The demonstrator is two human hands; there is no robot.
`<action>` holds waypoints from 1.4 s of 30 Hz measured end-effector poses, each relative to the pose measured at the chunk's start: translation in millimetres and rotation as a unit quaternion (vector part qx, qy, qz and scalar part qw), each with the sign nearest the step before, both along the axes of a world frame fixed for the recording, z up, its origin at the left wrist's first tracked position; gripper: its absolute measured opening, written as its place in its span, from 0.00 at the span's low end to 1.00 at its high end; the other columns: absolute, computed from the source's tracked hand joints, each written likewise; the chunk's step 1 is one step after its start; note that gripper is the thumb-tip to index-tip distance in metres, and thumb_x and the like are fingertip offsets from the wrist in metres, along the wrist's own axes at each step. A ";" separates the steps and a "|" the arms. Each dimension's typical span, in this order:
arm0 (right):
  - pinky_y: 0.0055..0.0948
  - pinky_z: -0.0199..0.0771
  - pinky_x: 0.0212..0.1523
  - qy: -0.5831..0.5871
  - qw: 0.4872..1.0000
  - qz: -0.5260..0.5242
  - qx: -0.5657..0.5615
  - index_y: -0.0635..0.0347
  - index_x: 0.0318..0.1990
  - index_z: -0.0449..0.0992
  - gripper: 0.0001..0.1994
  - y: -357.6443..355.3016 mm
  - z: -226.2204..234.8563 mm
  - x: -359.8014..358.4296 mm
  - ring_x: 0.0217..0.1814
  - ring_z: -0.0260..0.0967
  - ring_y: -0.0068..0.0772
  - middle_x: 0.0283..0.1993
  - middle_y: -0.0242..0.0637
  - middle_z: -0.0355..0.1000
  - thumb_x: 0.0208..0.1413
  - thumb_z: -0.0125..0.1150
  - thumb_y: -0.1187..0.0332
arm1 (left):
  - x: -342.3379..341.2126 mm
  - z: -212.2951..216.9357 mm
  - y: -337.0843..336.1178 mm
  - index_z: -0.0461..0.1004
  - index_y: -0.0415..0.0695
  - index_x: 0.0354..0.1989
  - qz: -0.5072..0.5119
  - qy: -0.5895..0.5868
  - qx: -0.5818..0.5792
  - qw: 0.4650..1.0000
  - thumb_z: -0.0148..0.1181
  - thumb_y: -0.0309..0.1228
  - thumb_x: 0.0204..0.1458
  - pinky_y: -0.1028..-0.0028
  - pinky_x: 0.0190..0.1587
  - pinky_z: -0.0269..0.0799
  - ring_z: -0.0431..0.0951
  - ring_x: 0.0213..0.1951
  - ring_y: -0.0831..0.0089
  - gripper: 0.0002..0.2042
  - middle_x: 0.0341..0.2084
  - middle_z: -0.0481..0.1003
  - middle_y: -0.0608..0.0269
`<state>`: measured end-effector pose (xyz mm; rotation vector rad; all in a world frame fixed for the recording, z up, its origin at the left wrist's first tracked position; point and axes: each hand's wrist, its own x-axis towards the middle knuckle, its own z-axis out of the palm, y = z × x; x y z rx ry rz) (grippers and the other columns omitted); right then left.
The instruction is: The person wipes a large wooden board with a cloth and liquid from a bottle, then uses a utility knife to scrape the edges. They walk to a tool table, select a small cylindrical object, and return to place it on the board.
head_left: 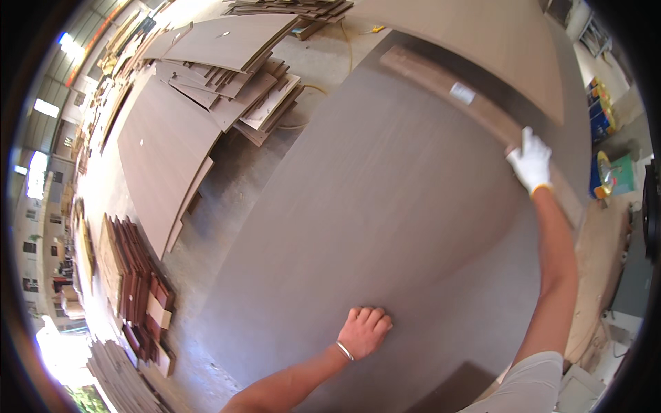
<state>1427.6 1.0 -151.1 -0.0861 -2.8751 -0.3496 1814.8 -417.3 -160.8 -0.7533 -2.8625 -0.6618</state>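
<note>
In front of me lies a large flat grey-brown panel (358, 199). My left hand (366, 332), bare with a metal bracelet at the wrist, is closed in a fist on the panel's near part; whatever may be inside the fingers is hidden. Further off to the right, my right hand (531, 164) wears a white glove and grips the edge of a long narrow brown board (430, 81). That board bears a small white label (462, 93) and lies slantwise across the far right part of the panel.
Another wide brown panel (475, 34) lies beyond the narrow board. To the left are large sheets (169, 144) and stacked offcuts (258, 103). Dark red-brown boards (138, 282) are piled at the lower left. Blue and yellow containers (600, 117) stand at the right.
</note>
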 end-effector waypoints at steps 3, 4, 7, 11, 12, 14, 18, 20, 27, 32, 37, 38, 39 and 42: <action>0.51 0.66 0.58 -0.059 0.997 0.049 -0.014 0.57 0.65 0.63 0.36 -73.1 31.0 78.1 0.57 0.71 0.53 0.54 0.50 0.72 0.56 0.53 0.41 | 9.2 -1.4 -1.6 0.73 0.47 0.43 0.011 -0.033 -0.010 0.999 0.64 0.35 0.56 0.60 0.49 0.65 0.73 0.46 0.62 0.10 0.43 0.74 0.61; 0.50 0.67 0.58 -0.084 0.995 0.052 -0.017 0.58 0.64 0.63 0.37 -94.4 43.3 107.9 0.57 0.71 0.52 0.54 0.50 0.72 0.54 0.56 0.41 | 7.7 -1.3 -0.6 0.73 0.47 0.43 0.012 -0.028 -0.007 0.999 0.63 0.35 0.56 0.60 0.49 0.65 0.73 0.46 0.62 0.10 0.43 0.74 0.61; 0.47 0.70 0.56 -0.175 0.983 0.041 -0.038 0.61 0.60 0.65 0.40 -162.2 70.5 197.4 0.55 0.72 0.50 0.52 0.49 0.73 0.47 0.63 0.40 | -1.1 -4.2 7.5 0.73 0.48 0.44 0.003 -0.093 -0.033 0.995 0.59 0.38 0.59 0.61 0.51 0.64 0.72 0.48 0.63 0.10 0.43 0.73 0.60; 0.45 0.72 0.57 -0.307 0.945 0.048 -0.101 0.64 0.56 0.68 0.42 -287.4 103.4 314.0 0.56 0.73 0.49 0.53 0.49 0.73 0.42 0.69 0.38 | 2.6 1.9 -23.3 0.73 0.43 0.41 0.117 -0.185 0.166 0.961 0.59 0.32 0.59 0.58 0.47 0.69 0.75 0.40 0.57 0.07 0.35 0.75 0.56; 0.46 0.74 0.57 -0.329 0.928 0.017 -0.175 0.65 0.56 0.68 0.42 -300.9 106.5 340.6 0.57 0.73 0.51 0.54 0.51 0.72 0.42 0.70 0.39 | 13.2 27.2 -26.1 0.74 0.41 0.41 0.192 -0.217 0.307 0.906 0.59 0.31 0.60 0.60 0.44 0.71 0.75 0.37 0.59 0.07 0.33 0.76 0.56; 0.46 0.76 0.56 -0.353 0.890 -0.048 -0.284 0.66 0.56 0.69 0.41 -331.2 123.7 394.6 0.57 0.75 0.54 0.55 0.54 0.72 0.43 0.71 0.41 | 45.3 60.0 -62.6 0.75 0.40 0.44 0.271 -0.234 0.453 0.816 0.60 0.30 0.62 0.68 0.39 0.73 0.75 0.32 0.69 0.08 0.31 0.77 0.61; 0.46 0.76 0.57 -0.388 0.830 -0.072 -0.393 0.65 0.57 0.68 0.40 -360.6 166.7 474.3 0.58 0.74 0.54 0.58 0.53 0.71 0.44 0.72 0.44 | 124.4 110.4 -146.7 0.75 0.41 0.47 0.272 -0.270 0.545 0.746 0.61 0.29 0.63 0.77 0.37 0.72 0.73 0.33 0.81 0.08 0.33 0.76 0.69; 0.46 0.75 0.56 -0.365 0.825 -0.073 -0.425 0.63 0.57 0.69 0.39 -378.1 207.6 509.3 0.57 0.75 0.53 0.57 0.52 0.73 0.44 0.73 0.46 | 156.1 151.5 -169.2 0.74 0.41 0.47 0.252 -0.263 0.578 0.730 0.61 0.28 0.63 0.78 0.38 0.72 0.73 0.35 0.82 0.07 0.34 0.76 0.69; 0.49 0.76 0.49 -0.150 0.881 0.027 -0.448 0.59 0.59 0.64 0.42 -407.4 329.9 622.2 0.50 0.74 0.56 0.52 0.50 0.70 0.38 0.78 0.52 | 211.1 251.8 -157.8 0.69 0.40 0.47 0.079 -0.139 0.682 0.714 0.62 0.20 0.60 0.74 0.45 0.72 0.73 0.39 0.77 0.10 0.38 0.74 0.66; 0.46 0.76 0.47 -0.032 0.905 0.019 -0.424 0.60 0.62 0.64 0.44 -396.2 389.8 679.8 0.49 0.74 0.53 0.51 0.48 0.70 0.35 0.80 0.57 | 234.8 312.0 -149.3 0.69 0.41 0.48 -0.083 -0.087 0.678 0.725 0.63 0.19 0.59 0.70 0.47 0.72 0.74 0.39 0.73 0.12 0.37 0.74 0.63; 0.43 0.77 0.48 0.023 0.906 -0.006 -0.422 0.58 0.61 0.66 0.43 -396.3 433.6 735.6 0.50 0.75 0.51 0.50 0.47 0.70 0.33 0.81 0.64 | 269.3 343.4 -138.3 0.70 0.42 0.48 -0.170 -0.103 0.707 0.679 0.63 0.18 0.59 0.69 0.46 0.72 0.74 0.39 0.72 0.12 0.37 0.75 0.61; 0.43 0.77 0.48 0.031 0.911 -0.012 -0.411 0.59 0.61 0.66 0.43 -396.3 438.5 745.5 0.50 0.75 0.51 0.50 0.47 0.70 0.33 0.81 0.65 | 275.5 345.9 -135.9 0.70 0.42 0.47 -0.178 -0.102 0.712 0.672 0.62 0.17 0.58 0.70 0.46 0.72 0.74 0.39 0.72 0.12 0.37 0.75 0.61; 0.42 0.77 0.49 0.035 0.913 -0.004 -0.407 0.59 0.61 0.66 0.42 -395.1 444.3 754.0 0.50 0.75 0.50 0.51 0.46 0.71 0.33 0.81 0.66 | 282.0 349.1 -132.8 0.70 0.43 0.47 -0.186 -0.101 0.717 0.664 0.62 0.17 0.58 0.70 0.46 0.72 0.74 0.39 0.72 0.12 0.37 0.75 0.61; 0.41 0.77 0.49 0.066 0.915 -0.014 -0.398 0.60 0.61 0.67 0.42 -396.4 451.1 778.6 0.51 0.75 0.49 0.51 0.46 0.71 0.33 0.80 0.67 | 301.4 357.6 -123.9 0.70 0.43 0.47 -0.195 -0.109 0.732 0.644 0.63 0.15 0.57 0.69 0.46 0.72 0.74 0.40 0.72 0.13 0.37 0.75 0.61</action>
